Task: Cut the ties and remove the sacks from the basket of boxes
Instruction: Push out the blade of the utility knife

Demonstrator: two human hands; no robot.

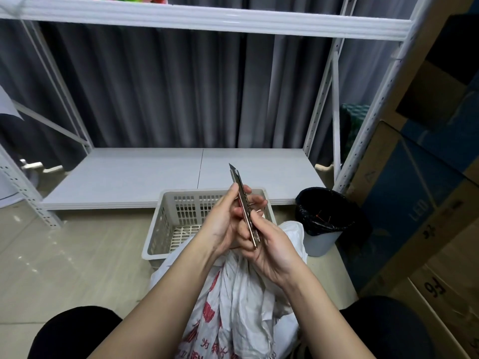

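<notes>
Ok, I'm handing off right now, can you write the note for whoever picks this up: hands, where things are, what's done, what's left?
Left hand: closed around the middle of the utility knife.
Right hand: pinching the knife's lower end. A short blade tip is out, pointing up and away from you.
White sack with red print lies on the floor between the knees, its gathered neck just under the hands. Whether a tie is on it cannot be seen.
Plastic basket stands behind the sack; the part in view shows no boxes or sacks.
Black-lined bin sits right of the basket.
Left: check the neck and cut any tie.
</notes>
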